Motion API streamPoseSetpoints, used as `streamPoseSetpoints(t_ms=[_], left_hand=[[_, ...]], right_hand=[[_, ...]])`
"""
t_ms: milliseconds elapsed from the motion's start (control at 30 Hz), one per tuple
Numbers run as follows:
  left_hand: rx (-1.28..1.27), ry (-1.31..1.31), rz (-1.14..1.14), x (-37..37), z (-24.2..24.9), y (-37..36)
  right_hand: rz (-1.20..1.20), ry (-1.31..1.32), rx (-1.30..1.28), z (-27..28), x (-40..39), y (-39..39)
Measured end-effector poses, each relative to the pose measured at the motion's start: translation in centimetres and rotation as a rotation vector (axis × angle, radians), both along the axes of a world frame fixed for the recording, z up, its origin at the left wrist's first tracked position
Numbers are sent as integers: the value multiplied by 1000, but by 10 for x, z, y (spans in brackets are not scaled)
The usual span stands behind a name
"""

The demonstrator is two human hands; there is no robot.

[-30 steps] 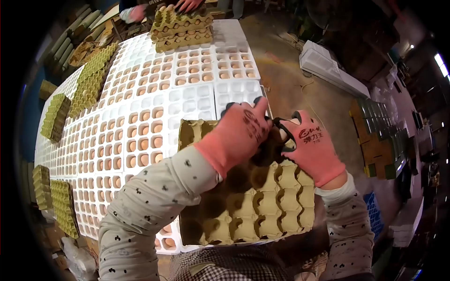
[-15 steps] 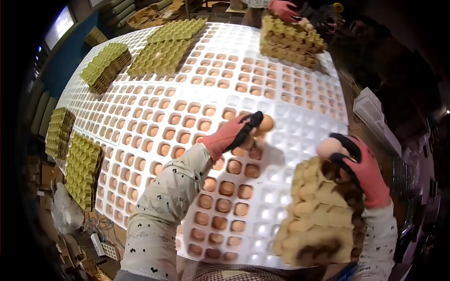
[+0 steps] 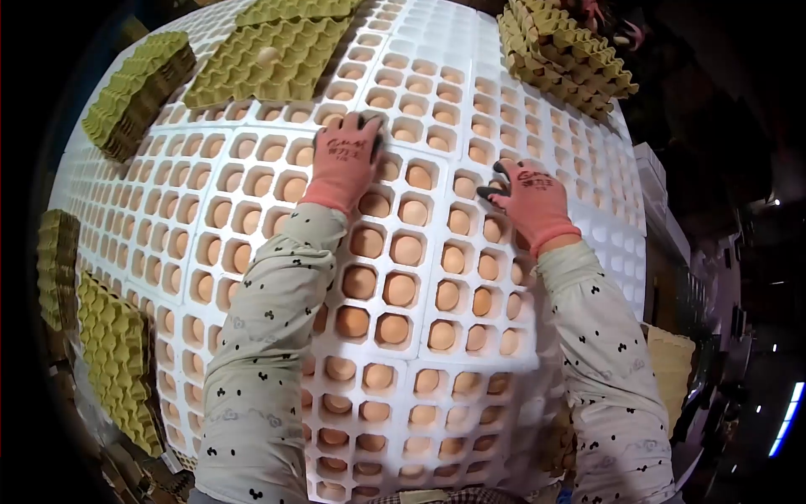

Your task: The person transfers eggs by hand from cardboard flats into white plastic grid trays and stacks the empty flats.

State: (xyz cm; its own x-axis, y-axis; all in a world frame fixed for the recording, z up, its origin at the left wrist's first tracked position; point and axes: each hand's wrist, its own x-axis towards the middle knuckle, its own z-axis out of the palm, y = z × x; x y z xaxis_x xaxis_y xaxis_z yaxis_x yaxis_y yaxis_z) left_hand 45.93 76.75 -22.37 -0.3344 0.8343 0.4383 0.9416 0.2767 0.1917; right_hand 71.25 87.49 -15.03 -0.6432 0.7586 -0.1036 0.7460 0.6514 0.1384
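Note:
My left hand point(image 3: 342, 161), in a pink glove with dark fingertips, is palm down over the far cells of a white foam egg tray point(image 3: 424, 277). Its fingers are stretched forward and no egg shows in it. My right hand point(image 3: 535, 202), gloved alike, reaches over the tray's right side. Its thumb and forefinger are apart beside an egg point(image 3: 464, 186) in a cell, with nothing visible between them; its other fingers are partly hidden. Brown eggs, one per cell, fill the rows between my arms, such as the egg point(image 3: 399, 289).
Stacked pulp egg trays stand at the far left point(image 3: 138, 92), far right point(image 3: 567, 55) and near left point(image 3: 117, 361). One flat pulp tray point(image 3: 264, 59) holds a single egg. A tan pulp tray point(image 3: 670, 370) shows behind my right sleeve. Another person's hand is partly visible at top right.
Both hands have moved forward over the foam tray, and the eggs they held are no longer seen in them. The view has shifted. Eggs now fill cells near my right hand.

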Motion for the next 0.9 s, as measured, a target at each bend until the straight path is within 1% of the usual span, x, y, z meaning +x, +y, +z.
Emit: streamPoseSetpoints(t_ms=[67,100,133,200,233,267,300,333,367,400,433,467,500,533,567,600,633,667,700,733,767,800,833,867,900], left_hand=[[90,2,53,-5,-21,0],[41,-15,60,-4,-16,0],[-12,-30,62,-1,-10,-1],[-10,-41,50,-6,-16,1],[12,-31,36,-9,-20,1],[38,-19,19,-11,-23,2],[-2,8,32,-11,-22,3],[68,16,-25,-10,-22,2],[127,47,-89,-6,-18,-1],[193,73,-153,10,-12,-2],[233,-22,-219,44,1,-8],[264,-113,-285,83,16,-24],[276,-233,-462,135,50,-50],[330,-394,-632,185,62,-75],[289,-540,-858,227,66,-99],[129,-730,-927,277,81,-129],[-7,-587,-934,317,79,-160],[-154,-684,-987,349,79,-177],[-175,-834,-976,381,79,-193],[-149,-968,-955,404,89,-203],[-151,-1128,-811,418,116,-214],[-113,-1484,-687,415,144,-222],[-29,-1820,-688,410,142,-226],[94,-2073,-681,399,136,-231],[278,-2099,-632,374,153,-249]], right_hand=[[11,-1,147,-12,18,8],[92,-5,248,-25,33,13],[71,75,183,-22,45,16],[28,257,82,0,65,29],[6,450,16,31,78,18],[16,575,-40,73,90,-7],[-33,644,-100,117,104,-38],[-56,742,-147,138,137,-55],[-94,662,-112,170,168,-83],[-89,592,16,191,207,-111],[-137,563,153,195,257,-133],[-297,558,145,197,305,-152],[-427,551,250,187,355,-177],[-532,464,313,168,417,-196],[-630,358,382,135,485,-217],[-776,270,316,112,531,-243],[-987,399,120,93,562,-263],[-1079,749,-137,115,527,-283],[-1169,843,-38,89,565,-295],[-765,410,296,19,651,-311],[-884,875,110,38,614,-309],[-982,1370,-3,64,566,-307],[-932,1447,-62,78,530,-304],[-823,1405,-141,81,496,-297],[-709,1359,-233,88,461,-290]])
